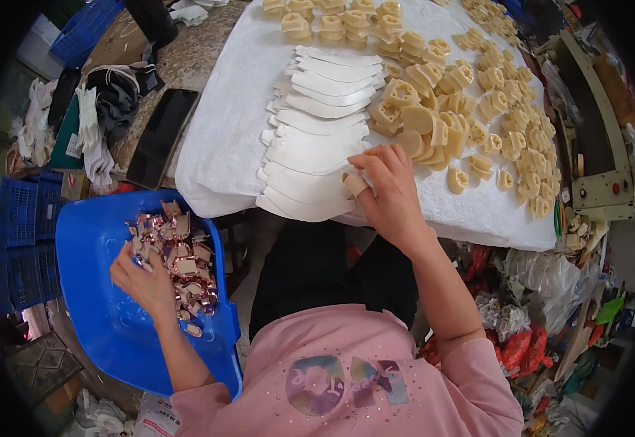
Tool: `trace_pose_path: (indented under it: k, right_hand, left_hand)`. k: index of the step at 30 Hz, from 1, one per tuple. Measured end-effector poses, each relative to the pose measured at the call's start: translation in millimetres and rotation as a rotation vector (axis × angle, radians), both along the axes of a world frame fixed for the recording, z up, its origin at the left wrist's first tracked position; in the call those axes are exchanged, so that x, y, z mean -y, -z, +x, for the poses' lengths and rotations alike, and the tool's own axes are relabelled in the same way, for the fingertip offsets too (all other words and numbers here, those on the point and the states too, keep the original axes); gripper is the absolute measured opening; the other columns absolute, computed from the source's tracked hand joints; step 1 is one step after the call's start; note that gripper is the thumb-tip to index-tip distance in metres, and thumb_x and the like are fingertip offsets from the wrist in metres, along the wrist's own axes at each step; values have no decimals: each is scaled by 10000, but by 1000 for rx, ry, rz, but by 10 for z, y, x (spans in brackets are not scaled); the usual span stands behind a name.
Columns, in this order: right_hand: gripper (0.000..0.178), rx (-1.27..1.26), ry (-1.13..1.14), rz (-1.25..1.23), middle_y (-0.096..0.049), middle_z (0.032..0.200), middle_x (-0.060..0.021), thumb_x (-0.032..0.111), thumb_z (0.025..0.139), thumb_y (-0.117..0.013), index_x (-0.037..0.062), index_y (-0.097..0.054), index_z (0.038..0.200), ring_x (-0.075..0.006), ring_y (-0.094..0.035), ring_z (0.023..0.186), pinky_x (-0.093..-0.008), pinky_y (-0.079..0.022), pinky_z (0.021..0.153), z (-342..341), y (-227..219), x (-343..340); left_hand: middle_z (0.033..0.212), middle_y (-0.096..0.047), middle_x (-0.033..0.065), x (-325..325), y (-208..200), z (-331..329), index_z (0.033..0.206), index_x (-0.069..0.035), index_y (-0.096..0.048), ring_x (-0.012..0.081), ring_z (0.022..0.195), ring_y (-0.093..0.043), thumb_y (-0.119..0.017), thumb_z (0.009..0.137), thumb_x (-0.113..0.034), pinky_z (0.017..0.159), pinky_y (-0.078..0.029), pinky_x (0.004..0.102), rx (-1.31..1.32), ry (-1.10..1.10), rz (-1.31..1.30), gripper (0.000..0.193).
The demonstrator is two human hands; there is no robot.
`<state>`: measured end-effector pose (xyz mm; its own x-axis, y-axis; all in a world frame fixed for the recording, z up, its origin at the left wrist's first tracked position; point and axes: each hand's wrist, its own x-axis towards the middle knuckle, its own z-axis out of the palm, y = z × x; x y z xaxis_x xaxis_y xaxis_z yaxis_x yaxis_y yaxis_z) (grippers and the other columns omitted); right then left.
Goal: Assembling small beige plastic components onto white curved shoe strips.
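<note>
My left hand reaches into a blue plastic tub at the lower left. Its curled fingers close around a shiny rose-gold piece at the edge of a heap of metallic pieces with beige faces. Over the front of the covered table, my right hand pinches the right edge of a white curved strip; a beige wrap covers one digit. More white strips lie overlapped in a row running away from me. The fingertips of my left hand are partly hidden among the pieces.
Many cream-coloured moulded pieces are heaped and spread over the white cloth. A black phone lies to the left, near gloves. At the right stands a pale metal frame, above plastic bags.
</note>
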<state>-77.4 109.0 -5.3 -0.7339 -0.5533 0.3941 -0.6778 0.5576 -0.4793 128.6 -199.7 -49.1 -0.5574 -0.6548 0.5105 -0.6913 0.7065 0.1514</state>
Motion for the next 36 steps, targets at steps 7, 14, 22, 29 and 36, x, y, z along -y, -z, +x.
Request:
trace_pose_path:
  k: [7,14,22,29,36]
  right_hand:
    - [237,-60,-85,51,-549,910,-67,24,708,-613,61,-635,941,-265,-478,939,-382,-363,796,-180,-104,463]
    - [81,-132,-191,226,-558,861,-68,53,700,-601,56,-634,774,-249,-478,901,-365,-360,764,-281,-76,912]
    - [137,-66,-202,216,-555,864,-127,2,650,-623,17,-610,785,-298,-479,891,-390,-384,768,-318,31,962]
    - [171,138,-252,-44,-552,878,-131,-64,661,-570,14,-589,811,-325,-470,900,-407,-396,781,-379,34,836]
    - [106,-37,-209,293,-555,877,-129,-22,692,-572,17,-605,786,-291,-477,922,-389,-393,764,-325,-54,989]
  left_hand:
    - [993,-543,118,-944,-315,-1008,952,-30,-592,291,962,-511,-668,692,3,898,-356,392,-235,798,405,273]
    - [964,-496,80,-1122,-241,-1207,931,-74,-584,268,960,-471,-735,632,-55,831,-331,402,-173,846,449,335]
    - [981,-496,80,-1098,-211,-1220,927,-59,-591,250,951,-459,-731,631,-58,832,-335,369,-164,829,460,328]
    - [973,-495,73,-1094,-207,-1218,926,-59,-592,249,942,-455,-734,623,-71,827,-333,362,-188,826,434,334]
    - [967,-492,73,-1109,-203,-1229,921,-58,-594,252,924,-451,-732,625,-66,822,-333,360,-171,824,446,326]
